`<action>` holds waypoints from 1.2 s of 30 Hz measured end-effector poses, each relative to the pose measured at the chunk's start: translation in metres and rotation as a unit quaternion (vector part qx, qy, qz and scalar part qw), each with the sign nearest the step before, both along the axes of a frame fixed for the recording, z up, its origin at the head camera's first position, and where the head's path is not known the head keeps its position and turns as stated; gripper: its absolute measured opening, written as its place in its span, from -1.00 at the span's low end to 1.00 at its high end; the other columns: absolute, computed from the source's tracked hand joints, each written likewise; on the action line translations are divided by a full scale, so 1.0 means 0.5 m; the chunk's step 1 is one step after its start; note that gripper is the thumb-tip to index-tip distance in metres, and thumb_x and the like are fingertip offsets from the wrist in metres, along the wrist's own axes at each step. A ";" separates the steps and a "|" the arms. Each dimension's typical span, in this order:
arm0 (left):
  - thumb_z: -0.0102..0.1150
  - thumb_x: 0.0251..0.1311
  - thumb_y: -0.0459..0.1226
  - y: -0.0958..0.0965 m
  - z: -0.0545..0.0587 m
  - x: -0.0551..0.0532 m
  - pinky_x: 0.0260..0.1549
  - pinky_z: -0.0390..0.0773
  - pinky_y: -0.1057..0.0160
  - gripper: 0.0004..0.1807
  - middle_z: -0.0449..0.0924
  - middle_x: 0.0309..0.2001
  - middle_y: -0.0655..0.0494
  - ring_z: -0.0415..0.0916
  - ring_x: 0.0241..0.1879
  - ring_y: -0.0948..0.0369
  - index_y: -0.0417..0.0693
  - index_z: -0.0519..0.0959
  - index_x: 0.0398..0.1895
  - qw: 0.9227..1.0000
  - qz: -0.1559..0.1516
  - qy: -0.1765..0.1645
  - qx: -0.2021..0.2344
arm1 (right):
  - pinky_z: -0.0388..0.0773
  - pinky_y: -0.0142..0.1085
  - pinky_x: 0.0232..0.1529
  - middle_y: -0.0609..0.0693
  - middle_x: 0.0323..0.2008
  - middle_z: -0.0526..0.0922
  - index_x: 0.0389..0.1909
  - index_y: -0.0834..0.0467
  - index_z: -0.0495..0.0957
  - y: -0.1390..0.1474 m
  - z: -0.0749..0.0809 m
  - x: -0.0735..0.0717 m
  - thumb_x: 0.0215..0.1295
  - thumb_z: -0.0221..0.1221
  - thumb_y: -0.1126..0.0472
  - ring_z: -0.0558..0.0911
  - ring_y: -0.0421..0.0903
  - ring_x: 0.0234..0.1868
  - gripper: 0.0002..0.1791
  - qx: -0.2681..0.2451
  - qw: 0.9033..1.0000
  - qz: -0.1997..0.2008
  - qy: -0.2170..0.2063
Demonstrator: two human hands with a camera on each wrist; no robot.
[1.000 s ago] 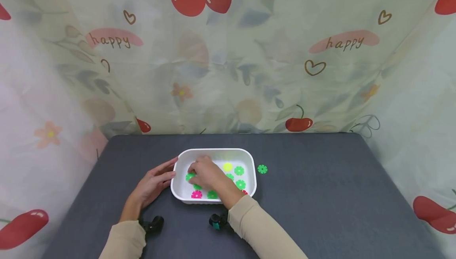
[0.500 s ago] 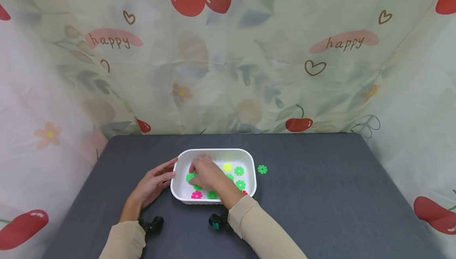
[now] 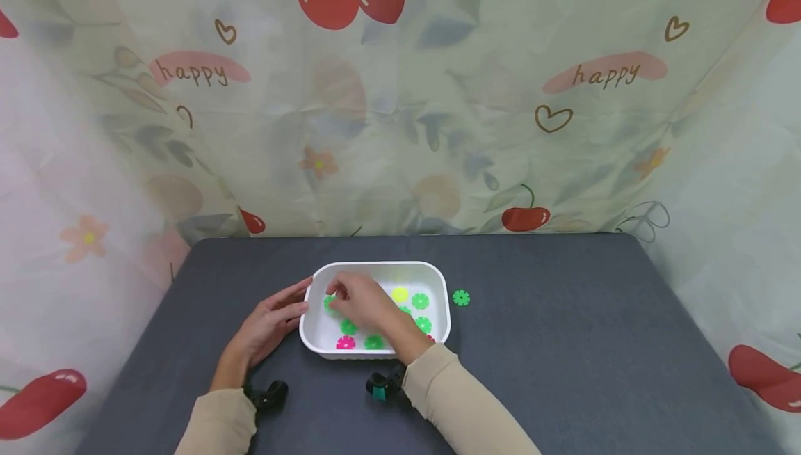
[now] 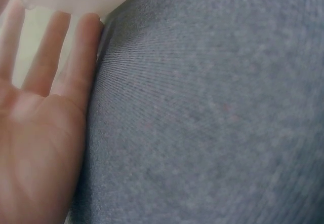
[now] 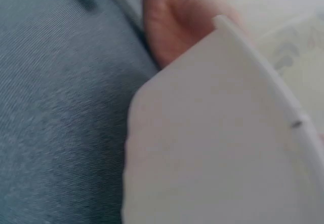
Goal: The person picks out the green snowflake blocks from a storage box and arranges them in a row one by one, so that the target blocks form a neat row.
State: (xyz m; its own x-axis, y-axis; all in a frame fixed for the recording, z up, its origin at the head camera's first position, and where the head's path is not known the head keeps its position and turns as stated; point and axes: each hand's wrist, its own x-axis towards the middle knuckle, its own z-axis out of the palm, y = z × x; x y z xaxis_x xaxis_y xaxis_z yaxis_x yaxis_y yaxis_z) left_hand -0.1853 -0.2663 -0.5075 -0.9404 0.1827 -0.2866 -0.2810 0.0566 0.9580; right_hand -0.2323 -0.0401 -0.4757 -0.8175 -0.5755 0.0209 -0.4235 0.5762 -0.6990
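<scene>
A white plastic tub holds several notched snowflake discs in green, pink and yellow. My right hand reaches into its left half, thumb and forefinger pinching a green snowflake disc, partly covered by the fingers. Below it lie another green disc and a pink disc. My left hand rests against the tub's left end with extended fingers. The left wrist view shows this palm, fingertips at the pale wall. In the right wrist view, the tub's outer wall hides the right hand.
One loose green disc lies on the dark grey tabletop, just right of the tub. A yellow disc sits in the tub's far part. A patterned curtain stands behind the table and along both sides.
My right hand has lifted slightly and shifted left inside the tub, and the green disc at its fingertips has moved up and left with it. The left hand has stayed put.
</scene>
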 end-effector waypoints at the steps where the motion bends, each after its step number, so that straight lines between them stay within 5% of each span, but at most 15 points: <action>1: 0.22 0.41 -0.13 0.000 0.000 0.000 0.27 0.54 0.35 -0.27 0.18 0.59 0.02 0.40 0.33 0.35 0.16 0.20 0.60 1.000 0.001 -0.001 0.000 | 0.45 -0.48 -0.25 -0.15 -0.35 0.58 -0.10 0.03 0.64 0.002 0.004 -0.001 0.38 0.30 0.14 0.49 -0.27 -0.34 -0.87 -0.011 1.000 -0.003 -0.002; 15: 0.26 0.37 -0.10 0.011 -0.005 -0.005 0.48 0.36 0.02 -0.22 0.15 0.60 0.00 0.20 0.53 0.06 0.15 0.19 0.60 1.000 -0.001 -0.005 -0.008 | 0.58 -0.44 -0.27 -0.08 -0.24 0.70 -0.07 0.02 0.67 0.055 0.071 0.003 0.38 0.31 0.13 0.60 -0.22 -0.26 -0.84 -0.124 0.987 -0.088 -0.044; 36: 0.24 0.40 -0.14 -0.002 0.000 0.002 0.36 0.49 0.26 -0.22 0.13 0.61 0.00 0.26 0.49 0.15 0.15 0.15 0.62 1.000 -0.015 0.005 -0.021 | 0.60 -0.30 -0.14 -0.06 -0.18 0.68 -0.05 -0.02 0.68 0.147 0.081 0.011 0.41 0.27 0.11 0.60 -0.14 -0.18 -0.84 -0.202 0.969 -0.141 -0.027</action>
